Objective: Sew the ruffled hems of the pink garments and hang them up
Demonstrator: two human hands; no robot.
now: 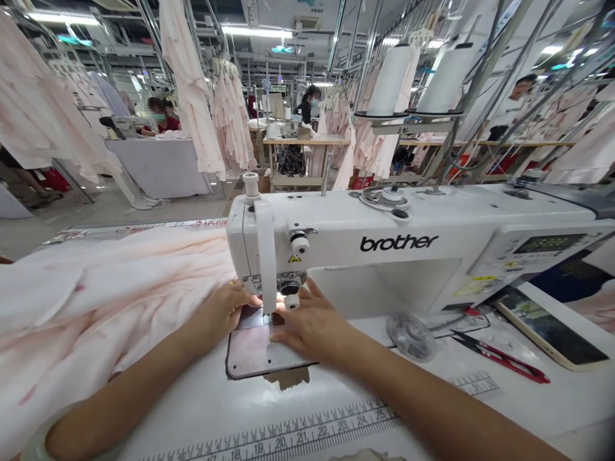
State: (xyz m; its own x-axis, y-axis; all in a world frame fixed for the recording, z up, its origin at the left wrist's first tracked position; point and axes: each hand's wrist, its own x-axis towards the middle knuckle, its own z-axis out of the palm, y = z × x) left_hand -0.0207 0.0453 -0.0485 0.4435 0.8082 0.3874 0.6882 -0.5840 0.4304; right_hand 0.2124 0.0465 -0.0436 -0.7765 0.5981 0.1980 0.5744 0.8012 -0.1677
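While the right hand (310,325) spreads its fingers and the left hand (221,314) gathers its own, pinch unclear, creased pale-pink cloth (158,275) lies left of them; above, a white sewing machine (336,224) reads "brother".

Bright light is supplied by ceiling tubes (257,32) across the top; a small glow (280,298) is cast below centre; 2 upper patches (156,115) are pixelated; forearms (432,400) are stretched toward lower corners.

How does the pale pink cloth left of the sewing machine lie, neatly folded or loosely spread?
Loosely spread: the cloth runs in soft, uneven wrinkles beside the sewing machine, with no squared fold showing.
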